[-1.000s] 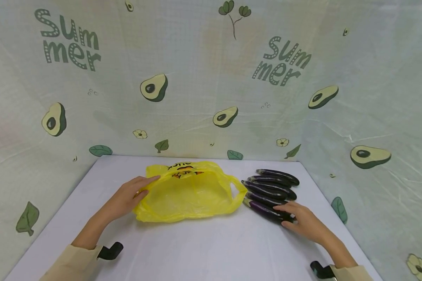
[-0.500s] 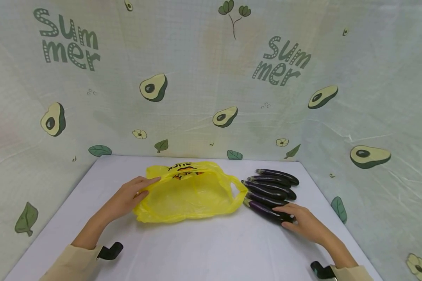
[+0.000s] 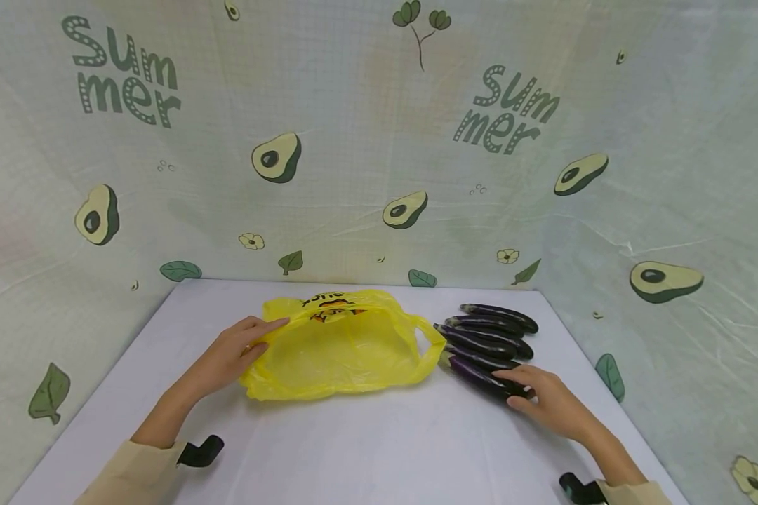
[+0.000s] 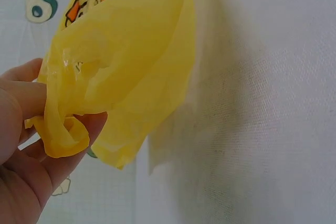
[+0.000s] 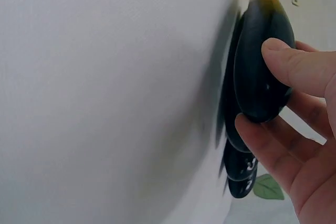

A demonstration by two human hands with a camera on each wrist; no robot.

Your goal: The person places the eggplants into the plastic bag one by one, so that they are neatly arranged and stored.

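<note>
Gripping the yellow bag (image 3: 341,354) with the left hand (image 3: 227,352), prob just to keep the mouth wide, and pinching the closest eggplant (image 3: 476,375), beside it on the tabletop (image 3: 366,452), with the right hand (image 3: 551,401).

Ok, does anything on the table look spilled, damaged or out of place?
Nothing stands out. The yellow plastic bag is crumpled, as thin bags are, and the eggplants lie bunched beside it with no visible damage. I see no spill on the white table.
</note>
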